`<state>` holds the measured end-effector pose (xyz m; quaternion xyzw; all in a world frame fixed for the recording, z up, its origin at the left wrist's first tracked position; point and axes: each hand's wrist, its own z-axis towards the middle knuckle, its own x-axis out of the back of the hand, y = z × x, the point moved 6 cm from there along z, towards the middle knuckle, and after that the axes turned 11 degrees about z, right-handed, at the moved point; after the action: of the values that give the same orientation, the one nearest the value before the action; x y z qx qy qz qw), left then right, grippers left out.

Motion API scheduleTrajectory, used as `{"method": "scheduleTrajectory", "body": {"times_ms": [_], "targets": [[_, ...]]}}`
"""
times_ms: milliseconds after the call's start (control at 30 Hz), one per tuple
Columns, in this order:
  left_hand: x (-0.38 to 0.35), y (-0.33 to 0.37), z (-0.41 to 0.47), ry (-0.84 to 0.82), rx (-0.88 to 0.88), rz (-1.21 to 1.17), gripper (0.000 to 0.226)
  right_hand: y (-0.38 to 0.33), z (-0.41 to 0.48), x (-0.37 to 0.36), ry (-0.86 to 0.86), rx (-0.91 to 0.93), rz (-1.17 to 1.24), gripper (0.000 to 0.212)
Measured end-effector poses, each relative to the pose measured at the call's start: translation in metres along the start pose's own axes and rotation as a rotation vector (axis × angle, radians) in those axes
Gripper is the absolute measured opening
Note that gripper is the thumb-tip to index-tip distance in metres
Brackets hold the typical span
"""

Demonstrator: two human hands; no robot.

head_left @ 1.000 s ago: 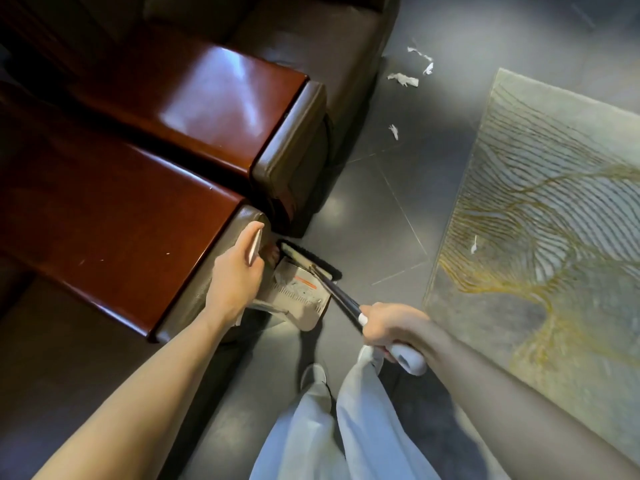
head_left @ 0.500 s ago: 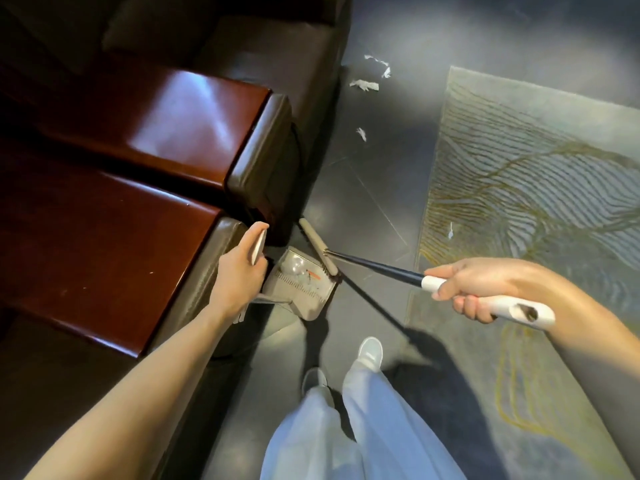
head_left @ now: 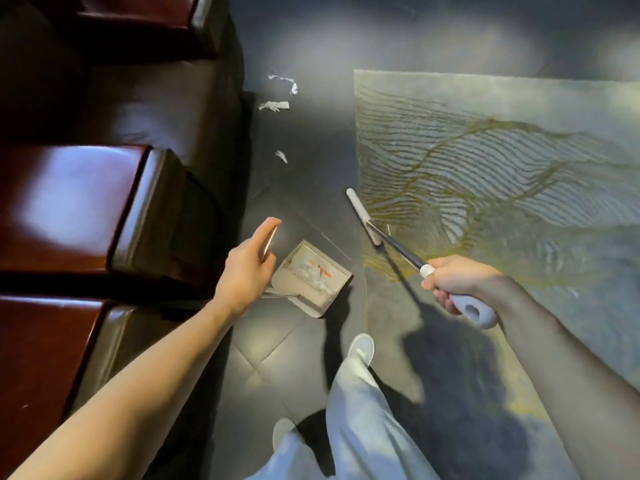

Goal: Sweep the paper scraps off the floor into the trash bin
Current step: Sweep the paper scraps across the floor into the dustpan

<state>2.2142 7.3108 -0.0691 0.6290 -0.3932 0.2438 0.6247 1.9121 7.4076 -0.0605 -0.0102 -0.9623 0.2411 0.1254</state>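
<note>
My left hand [head_left: 246, 270] grips the thin upright handle of a grey dustpan [head_left: 313, 277], which sits on the dark floor with white scraps inside. My right hand [head_left: 455, 284] grips the white end of a broom handle. The broom head [head_left: 362, 216] lies at the left edge of the rug, to the right of the dustpan and apart from it. Three white paper scraps [head_left: 274, 105] lie on the floor farther ahead beside the sofa, and one tiny scrap [head_left: 388, 230] sits on the rug by the broom head. No trash bin is in view.
A dark leather sofa with glossy red-brown wooden arms [head_left: 69, 202] fills the left side. A grey and gold patterned rug [head_left: 502, 168] covers the floor on the right. My legs and white shoes [head_left: 360, 348] stand just behind the dustpan.
The broom head has swung right, out of the dustpan and onto the rug's edge. My right hand moved right and up with it. My left hand kept hold of the dustpan handle.
</note>
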Motion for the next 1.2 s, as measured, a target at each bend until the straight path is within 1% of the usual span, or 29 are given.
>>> {"method": "scheduleTrajectory", "body": {"times_ms": [100,200,300,367,467,600,700,767,833,967,1133,1200], "targets": [[-0.032,0.032,0.049,-0.037,-0.026,0.068,0.052,-0.015,0.032,0.051,0.048,-0.011,-0.022,0.024],[-0.059,0.059,0.089,-0.077,-0.034,0.111,0.058,-0.027,0.065,0.093,0.078,-0.019,-0.067,0.024],[-0.077,0.078,0.123,-0.121,-0.063,0.162,0.064,-0.035,0.099,0.114,0.066,-0.062,-0.104,0.028],[-0.082,0.089,0.140,-0.135,-0.079,0.194,0.065,-0.039,0.109,0.112,0.049,-0.097,-0.093,0.031],[-0.091,0.105,0.154,-0.153,-0.076,0.184,0.063,-0.037,0.107,0.094,-0.024,-0.107,-0.053,0.031],[-0.091,0.109,0.158,-0.137,-0.091,0.202,0.062,-0.035,0.083,0.074,-0.206,-0.077,-0.017,0.034],[-0.085,0.107,0.159,-0.120,-0.113,0.228,0.061,-0.050,0.071,0.083,-0.247,-0.102,-0.124,0.049],[-0.082,0.106,0.160,-0.121,-0.111,0.221,0.061,-0.061,0.067,0.093,-0.283,-0.160,-0.102,0.053],[-0.078,0.104,0.165,-0.128,-0.110,0.214,0.061,-0.071,0.062,0.100,-0.307,-0.201,-0.076,0.061],[-0.067,0.098,0.178,-0.163,-0.136,0.200,0.063,-0.092,0.059,0.099,-0.275,-0.165,-0.087,0.068],[-0.051,0.090,0.202,-0.263,-0.178,0.249,0.063,-0.115,0.071,0.089,-0.160,-0.120,-0.034,0.071],[-0.041,0.083,0.210,-0.279,-0.213,0.276,0.062,-0.122,0.081,0.086,-0.116,-0.113,-0.018,0.072]]}}
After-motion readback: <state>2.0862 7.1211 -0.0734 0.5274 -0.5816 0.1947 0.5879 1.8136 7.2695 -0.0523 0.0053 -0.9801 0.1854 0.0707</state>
